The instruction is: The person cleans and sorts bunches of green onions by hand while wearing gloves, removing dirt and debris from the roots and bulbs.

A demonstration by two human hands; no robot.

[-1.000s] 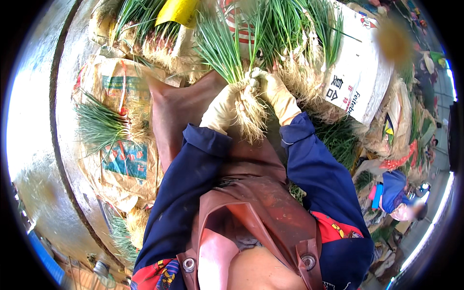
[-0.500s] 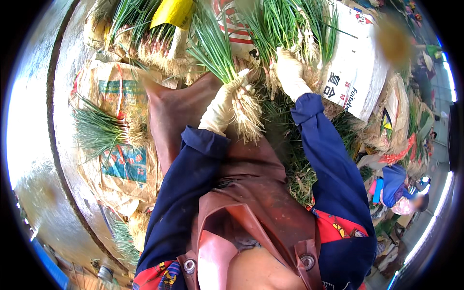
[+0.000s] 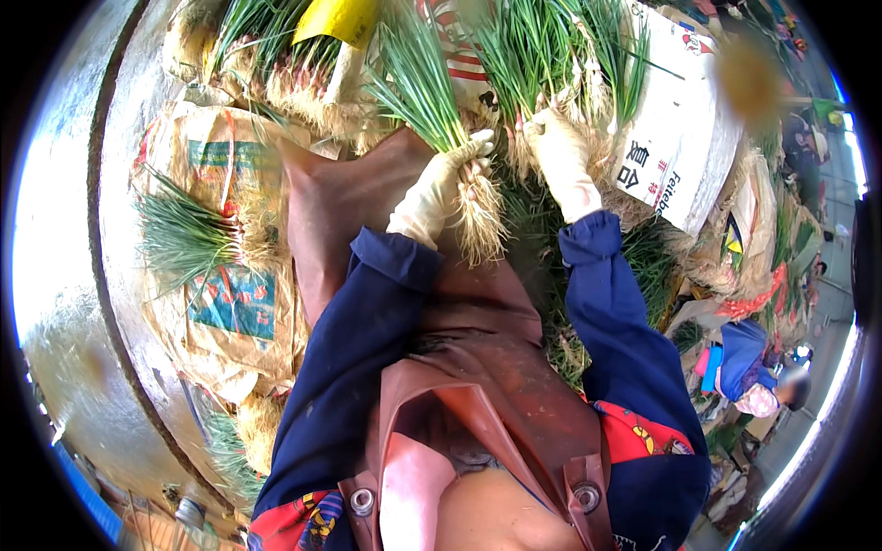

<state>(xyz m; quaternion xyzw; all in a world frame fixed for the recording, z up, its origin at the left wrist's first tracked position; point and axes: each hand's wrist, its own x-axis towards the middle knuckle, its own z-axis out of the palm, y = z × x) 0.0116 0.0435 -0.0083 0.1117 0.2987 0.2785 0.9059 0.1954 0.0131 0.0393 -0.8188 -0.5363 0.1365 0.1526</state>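
Relative to one second ago, the right gloved hand (image 3: 562, 158) is clear of the spring-onion bunch (image 3: 430, 96) and located at the spring-onion pile (image 3: 524, 64), slightly nearer the body than half a second ago.

A glossy grey floor (image 3: 73, 367), crossed by a dark groove (image 3: 93, 184), lay left; a bright light strip (image 3: 822, 418) edged the right.

Bright glare on left floor (image 3: 64, 248), edges bowed
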